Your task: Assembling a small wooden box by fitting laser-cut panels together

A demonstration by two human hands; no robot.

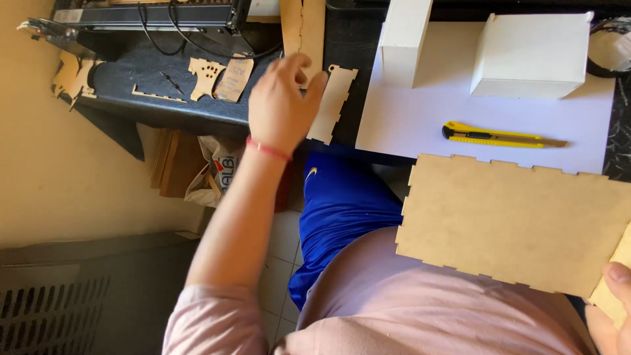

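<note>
My left hand [281, 105] reaches out over the black desk [151, 105], fingers loosely spread, and its fingertips touch the left edge of a small notched wooden panel [334, 105]. I cannot see a grip on it. My right hand [608, 309] is at the bottom right corner, thumb on top. It holds a large tan wooden panel with toothed edges [513, 223] over my lap, along with a second wooden piece [616, 279] at the same corner.
A yellow utility knife [493, 136] lies on a white sheet [407, 118] with two white boxes [532, 56] [404, 39]. Cut wooden scraps [207, 75] lie near a dark machine frame [151, 16]. Two wooden strips [303, 26] stand behind my hand. A bag [217, 172] sits on the floor.
</note>
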